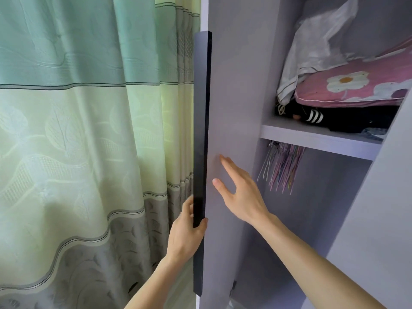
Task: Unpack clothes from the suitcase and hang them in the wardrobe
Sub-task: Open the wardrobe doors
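Observation:
The pale grey wardrobe stands open, its left door [231, 108] swung outward and seen nearly edge-on. A long black handle [201, 130] runs down that door's edge. My left hand [186, 233] grips the handle low down, thumb on the inner side and fingers behind it. My right hand [239, 192] lies flat on the door's inner face with straight fingers. Inside, a bunch of thin wire hangers [282, 166] dangles under the shelf [318, 139]. The suitcase and the clothes to hang are out of view.
A green and grey patterned curtain [84, 141] fills the left, close to the door. On the shelf lie a pink flowered cushion [356, 88], a white plastic bag [316, 50] and dark folded clothes [347, 121]. The right door [379, 219] angles in at the right.

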{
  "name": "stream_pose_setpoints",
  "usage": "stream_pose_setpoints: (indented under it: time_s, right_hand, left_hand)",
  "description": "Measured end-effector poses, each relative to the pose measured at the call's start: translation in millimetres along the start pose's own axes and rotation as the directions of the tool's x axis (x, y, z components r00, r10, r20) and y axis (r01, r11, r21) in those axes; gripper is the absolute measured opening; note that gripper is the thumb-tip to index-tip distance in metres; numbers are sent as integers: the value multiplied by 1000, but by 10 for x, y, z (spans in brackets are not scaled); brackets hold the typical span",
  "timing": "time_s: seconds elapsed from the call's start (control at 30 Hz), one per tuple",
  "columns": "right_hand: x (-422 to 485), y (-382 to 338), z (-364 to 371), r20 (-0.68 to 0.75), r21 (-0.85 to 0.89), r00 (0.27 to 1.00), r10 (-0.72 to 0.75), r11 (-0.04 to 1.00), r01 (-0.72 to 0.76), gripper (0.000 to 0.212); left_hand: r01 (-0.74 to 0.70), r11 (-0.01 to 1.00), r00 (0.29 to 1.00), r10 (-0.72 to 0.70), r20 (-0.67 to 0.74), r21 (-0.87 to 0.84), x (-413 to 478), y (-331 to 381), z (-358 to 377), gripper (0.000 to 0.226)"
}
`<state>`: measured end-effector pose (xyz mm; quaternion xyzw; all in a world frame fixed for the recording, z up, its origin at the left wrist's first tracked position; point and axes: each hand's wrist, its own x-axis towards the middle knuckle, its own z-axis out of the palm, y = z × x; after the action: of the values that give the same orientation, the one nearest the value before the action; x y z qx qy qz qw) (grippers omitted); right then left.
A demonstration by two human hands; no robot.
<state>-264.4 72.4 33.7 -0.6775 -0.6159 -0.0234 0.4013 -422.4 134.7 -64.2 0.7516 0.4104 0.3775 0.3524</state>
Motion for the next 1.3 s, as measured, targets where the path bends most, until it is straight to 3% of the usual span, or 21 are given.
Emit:
stream_pose_setpoints:
  time_s: [0.07,0.17,0.23,0.37,0.53,0.77,1.0,1.3]
  right_hand:
    - [-147,138,-116,-10,-16,1000,3,1000,-3,65]
    - [-424,496,-339,-37,-12,997,63,998,-64,63]
    - [-612,790,-545,-54,-21,992,112,993,-113,61]
    - [-903,1361,-1055,-112,-138,971,213,964,-228,57]
    - [-1105,1982,-1937,-253,-295,930,265,895,-335,49]
    - [-1174,2644,-2978,-422,-478,861,283,737,-477,52]
    - [-876,2934,-3530,-530,-626,839,121,612,-483,67]
    - [-682,3256,-3630,-555,-662,809,194,486,-570,76]
  left_hand:
    - [-91,991,972,111,-207,103,-105,99,62,86]
    - [-324,905,827,412,-382,275,-219,336,277,77]
    - [-421,873,823,482,-300,248,-244,536,516,71]
    - [-335,940,942,332,56,59,-189,963,1052,58]
    - [-251,968,920,235,312,12,94,1526,1913,45]
    - [-270,962,873,235,428,24,504,2380,2942,51]
    - [-259,961,829,273,488,-99,920,2880,3567,71]
    - [-193,954,704,299,645,-231,1155,2821,3996,42]
